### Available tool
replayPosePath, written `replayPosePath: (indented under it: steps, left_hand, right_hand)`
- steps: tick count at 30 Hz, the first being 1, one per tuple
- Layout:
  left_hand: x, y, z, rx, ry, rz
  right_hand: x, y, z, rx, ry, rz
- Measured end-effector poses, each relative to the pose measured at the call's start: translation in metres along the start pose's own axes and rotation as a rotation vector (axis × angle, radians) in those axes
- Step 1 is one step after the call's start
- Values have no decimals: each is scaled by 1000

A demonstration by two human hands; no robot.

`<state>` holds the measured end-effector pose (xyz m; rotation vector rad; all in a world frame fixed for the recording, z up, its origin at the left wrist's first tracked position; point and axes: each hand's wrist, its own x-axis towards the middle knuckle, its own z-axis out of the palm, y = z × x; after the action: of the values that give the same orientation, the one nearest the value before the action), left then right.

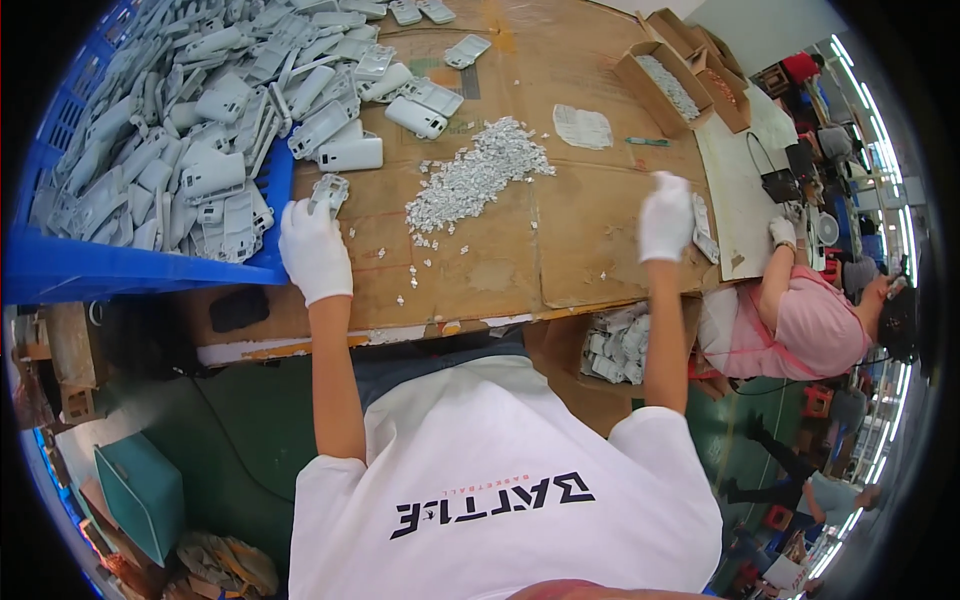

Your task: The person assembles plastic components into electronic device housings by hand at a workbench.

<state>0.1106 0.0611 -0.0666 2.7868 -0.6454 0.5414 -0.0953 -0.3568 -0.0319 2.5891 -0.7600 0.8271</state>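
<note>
My left hand (316,255), in a white glove, is closed on a small light-grey plastic casing (331,191) beside the blue crate. My right hand (666,220), also gloved, is raised at the right of the table with its fingers curled; what they hold, if anything, is hidden. Close to its right lie some white plastic casings (704,232). Between my hands a loose heap of tiny white plastic parts (480,172) spreads over the cardboard-covered tabletop (590,240). Several grey casings (417,117) with small rectangular windows lie above my left hand.
A blue crate (150,262) piled with grey casings stands at the left. Cardboard boxes of small parts (666,88) are at the far right. A white paper (582,127) and a green tool (648,141) lie nearby. A person in pink (815,320) works at my right.
</note>
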Motion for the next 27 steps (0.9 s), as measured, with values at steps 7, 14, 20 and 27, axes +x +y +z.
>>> replayPosePath:
  steps: [7, 14, 20, 27]
  left_hand:
    - [9, 17, -5, -447, -142, -401]
    - [-41, 22, -9, -893, -178, -400]
    - [-70, 63, -35, -1365, -305, -403]
    - [-71, 69, -31, -1340, -473, -469]
  right_hand:
    - [-68, -202, -53, 832, -464, 109]
    - [-80, -231, -38, 509, -465, 48]
    - [-85, -229, -44, 529, -417, -79]
    - [-83, -224, -68, 1281, -323, 82]
